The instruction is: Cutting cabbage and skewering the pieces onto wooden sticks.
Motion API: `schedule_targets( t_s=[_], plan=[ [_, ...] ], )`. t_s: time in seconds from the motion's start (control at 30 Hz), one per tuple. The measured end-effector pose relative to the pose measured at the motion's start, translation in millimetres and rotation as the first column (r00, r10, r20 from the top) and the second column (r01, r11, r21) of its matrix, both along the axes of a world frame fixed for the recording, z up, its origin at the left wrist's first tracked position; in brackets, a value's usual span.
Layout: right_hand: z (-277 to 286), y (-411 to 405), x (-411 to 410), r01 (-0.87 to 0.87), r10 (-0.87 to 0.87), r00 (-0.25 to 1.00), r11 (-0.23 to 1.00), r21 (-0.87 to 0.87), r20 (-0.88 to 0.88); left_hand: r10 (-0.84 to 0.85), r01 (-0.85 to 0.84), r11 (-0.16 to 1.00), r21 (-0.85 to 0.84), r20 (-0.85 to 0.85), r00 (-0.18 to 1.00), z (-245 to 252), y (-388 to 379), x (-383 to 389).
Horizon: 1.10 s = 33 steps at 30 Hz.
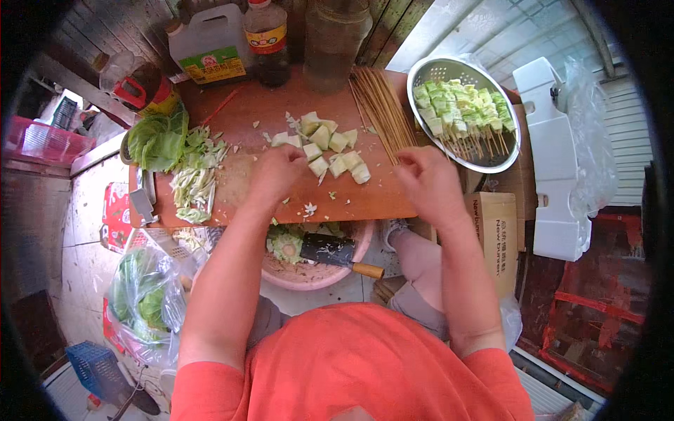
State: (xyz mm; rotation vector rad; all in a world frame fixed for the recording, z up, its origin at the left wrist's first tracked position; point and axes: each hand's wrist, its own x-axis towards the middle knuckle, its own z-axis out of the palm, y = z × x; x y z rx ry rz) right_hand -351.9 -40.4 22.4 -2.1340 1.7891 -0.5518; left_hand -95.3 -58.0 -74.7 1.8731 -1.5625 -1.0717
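My left hand (pixel 280 173) is over the reddish-brown board (pixel 247 200), beside pale green cut vegetable chunks (pixel 337 142); whether its fingers hold a chunk cannot be told. At the lower ends of a bundle of thin wooden skewers (pixel 382 110) is my right hand (pixel 427 179), fingers bent; its grip is unclear. Skewered green pieces (pixel 463 108) fill much of a metal colander (pixel 515 152) at the right. Shredded cabbage (pixel 194 189) and cabbage leaves (pixel 158 138) lie at the board's left end.
Bottles (pixel 267 42) and a plastic jug (pixel 210 44) line the back. Below the board, a cleaver (pixel 329 250) rests across a pink basin (pixel 310 281) with vegetable scraps. Bagged cabbages (pixel 150 305) stand lower left, cardboard boxes (pixel 497 231) at right.
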Motion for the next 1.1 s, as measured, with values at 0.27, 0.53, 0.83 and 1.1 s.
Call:
schedule_targets(
  t_s=[0.27, 0.53, 0.83, 1.1],
  plan=[
    [-29, 26, 25, -0.138, 0.108, 0.982, 0.972, 0.191, 0.157, -0.065, 0.085, 0.993, -0.086, 0.212, 0.975, -35, 7, -38],
    [-21, 17, 15, -0.147, 0.129, 0.977, 0.985, 0.095, 0.172, 0.057, -0.036, 0.993, -0.114, 0.183, 0.982, -46, 17, -58],
    [-39, -13, -8, 0.023, -0.039, 0.993, 0.991, 0.135, 0.112, 0.196, -0.195, 0.98, 0.021, -0.03, 0.98, -55, 16, -45],
    [-113, -67, -4, 0.192, -0.196, 0.981, 0.963, 0.189, -0.001, 0.284, -0.167, 0.925, 0.341, -0.33, 0.9, -11, 20, -23]
  ],
)
